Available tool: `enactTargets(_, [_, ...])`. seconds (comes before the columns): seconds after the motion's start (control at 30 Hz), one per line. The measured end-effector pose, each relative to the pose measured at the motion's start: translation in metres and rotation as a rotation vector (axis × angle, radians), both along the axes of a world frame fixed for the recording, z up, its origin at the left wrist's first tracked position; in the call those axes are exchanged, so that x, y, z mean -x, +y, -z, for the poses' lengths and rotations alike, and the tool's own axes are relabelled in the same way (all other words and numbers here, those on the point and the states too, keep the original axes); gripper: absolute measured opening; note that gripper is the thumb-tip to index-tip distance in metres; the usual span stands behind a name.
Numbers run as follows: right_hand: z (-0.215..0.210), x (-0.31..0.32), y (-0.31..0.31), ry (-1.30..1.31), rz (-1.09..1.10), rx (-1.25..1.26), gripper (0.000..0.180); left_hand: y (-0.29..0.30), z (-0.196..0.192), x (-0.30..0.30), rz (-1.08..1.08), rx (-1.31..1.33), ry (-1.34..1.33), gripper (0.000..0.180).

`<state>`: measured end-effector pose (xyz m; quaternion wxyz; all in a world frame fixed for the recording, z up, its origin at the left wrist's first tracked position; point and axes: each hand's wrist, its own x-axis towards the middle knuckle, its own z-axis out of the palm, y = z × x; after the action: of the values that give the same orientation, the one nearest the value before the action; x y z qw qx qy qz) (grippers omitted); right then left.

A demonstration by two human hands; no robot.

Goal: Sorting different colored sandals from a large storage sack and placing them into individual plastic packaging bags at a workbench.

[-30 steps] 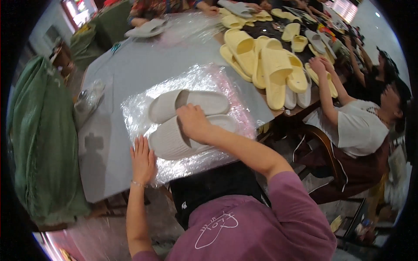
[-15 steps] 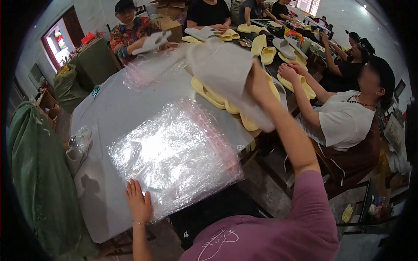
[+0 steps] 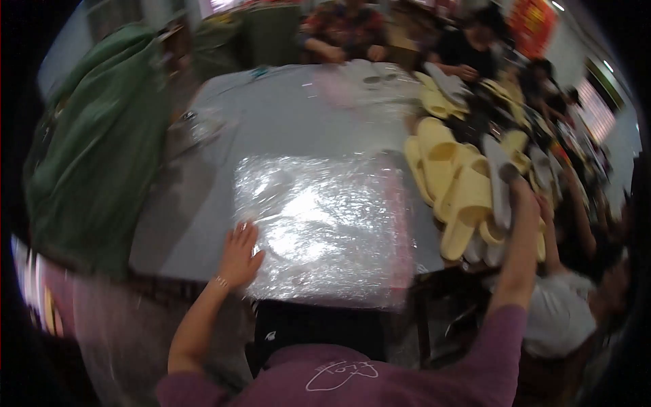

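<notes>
A stack of clear plastic bags (image 3: 325, 230) with a pink edge strip along its right side lies flat at the table's near edge. My left hand (image 3: 241, 256) rests on the left border of this stack, fingers stretched out. Over at the right, my right hand (image 3: 523, 193) grips a light grey slipper (image 3: 498, 180) near its strap; motion blur hides most of its fingers. Just left of that slipper lie several pale yellow slippers (image 3: 468, 193), overlapping in a pile at the table's right edge.
A big green sack (image 3: 95, 156) bulges beside the grey table (image 3: 271, 108) at the left. A clear-wrapped item (image 3: 196, 129) lies on its left side. Across the table a person (image 3: 346, 30) is near bagged light slippers (image 3: 373, 74). More people sit along the right.
The view has swung, so the table appears straighter. My right hand has brought the grey slipper from over the table down beside the yellow pile. My left hand stays on the bags.
</notes>
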<state>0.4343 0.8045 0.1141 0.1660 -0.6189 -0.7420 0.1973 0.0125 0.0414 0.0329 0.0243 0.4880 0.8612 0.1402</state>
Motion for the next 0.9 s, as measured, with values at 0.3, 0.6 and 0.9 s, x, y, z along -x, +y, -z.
enactTargets(0.3, [-0.105, 0.121, -0.242, -0.298, -0.145, -0.968, 0.036, -0.008, -0.052, 0.136, -0.369, -0.247, 0.279, 0.045])
enactTargets(0.6, [-0.034, 0.186, -0.529, -0.205, -1.356, -0.449, 0.055, 0.041, -0.016, 0.309, -0.603, 0.043, 0.306, 0.049])
enactTargets(0.9, [0.025, 0.227, -0.528, -0.375, -1.456, -0.217, 0.082, 0.057, -0.113, 0.209, -0.062, -0.731, -0.074, 0.045])
